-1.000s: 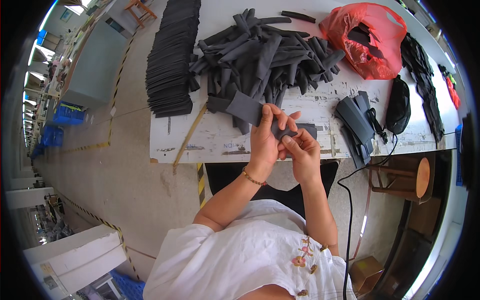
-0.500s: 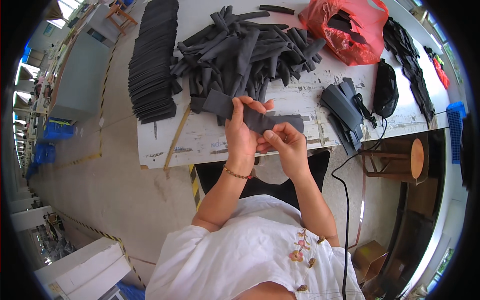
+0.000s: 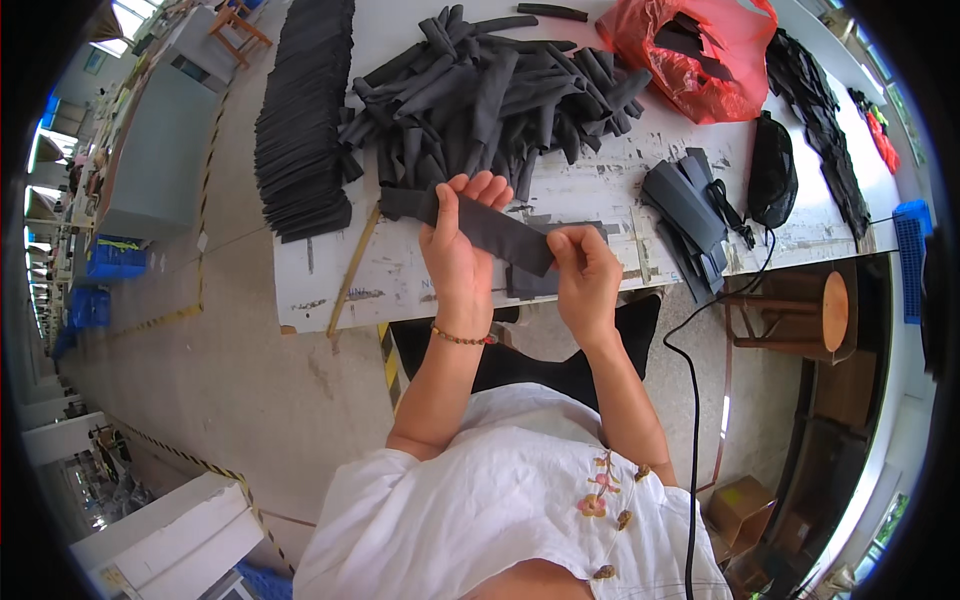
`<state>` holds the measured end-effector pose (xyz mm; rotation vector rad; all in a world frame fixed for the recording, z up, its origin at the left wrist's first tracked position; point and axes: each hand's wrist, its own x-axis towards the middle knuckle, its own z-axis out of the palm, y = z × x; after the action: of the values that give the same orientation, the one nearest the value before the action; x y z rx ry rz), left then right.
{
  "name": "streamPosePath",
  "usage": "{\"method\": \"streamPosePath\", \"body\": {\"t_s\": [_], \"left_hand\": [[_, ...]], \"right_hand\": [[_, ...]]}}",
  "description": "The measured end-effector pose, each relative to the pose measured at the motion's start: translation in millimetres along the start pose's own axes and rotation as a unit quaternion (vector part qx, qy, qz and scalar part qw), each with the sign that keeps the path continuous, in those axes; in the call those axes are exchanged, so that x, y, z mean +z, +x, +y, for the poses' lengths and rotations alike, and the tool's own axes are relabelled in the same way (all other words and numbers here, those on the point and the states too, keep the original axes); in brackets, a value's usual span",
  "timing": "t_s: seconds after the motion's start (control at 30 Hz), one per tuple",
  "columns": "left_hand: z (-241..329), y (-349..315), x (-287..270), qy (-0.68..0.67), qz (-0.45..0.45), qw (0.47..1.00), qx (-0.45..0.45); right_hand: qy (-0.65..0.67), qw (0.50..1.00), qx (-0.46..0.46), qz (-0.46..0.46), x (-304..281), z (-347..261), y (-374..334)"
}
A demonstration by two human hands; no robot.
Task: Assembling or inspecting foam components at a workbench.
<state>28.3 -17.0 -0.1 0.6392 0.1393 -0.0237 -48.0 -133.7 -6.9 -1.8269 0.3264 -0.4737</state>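
A flat dark grey fabric strip stretches between my hands, above the near edge of the table. My left hand holds its left part, the thumb in front and the fingertips showing over its upper edge. At the lower right end, my right hand pinches a corner between thumb and fingers. Beneath lie more dark fabric pieces on the white table, partly hidden by the strip and my hands. Just beyond is a loose heap of dark grey folded or rolled strips.
A long neat stack of dark strips runs along the table's left side. To the right are a red plastic bag, grey flat pieces, a black pouch and a black cable. A wooden stool stands at the lower right.
My hands have moved apart, the left one leftward and the right slightly rightward. The strip between them now lies straighter, and its right end shows in the right hand's pinch.
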Motion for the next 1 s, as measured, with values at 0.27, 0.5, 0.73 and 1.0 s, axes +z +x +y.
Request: {"method": "streamPosePath", "body": {"t_s": [0.27, 0.5, 0.73, 1.0], "left_hand": [[0, 3, 12, 0.025, -0.045, 0.999, -0.003], [1, 2, 9, 0.027, -0.027, 0.998, -0.044], [-1, 6, 4, 0.035, -0.014, 0.999, -0.027], [-4, -5, 0, 0.046, 0.056, 0.996, -0.045]], "right_hand": [[0.267, 0.94, 0.142, -0.16, -1, -12, -8], [0.311, 0.914, 0.159, -0.208, -14, -2, -7], [0.303, 0.919, 0.192, -0.164, -44, -2, 4], [-0.117, 0.938, -0.319, 0.069, -26, -2, 2]]}}
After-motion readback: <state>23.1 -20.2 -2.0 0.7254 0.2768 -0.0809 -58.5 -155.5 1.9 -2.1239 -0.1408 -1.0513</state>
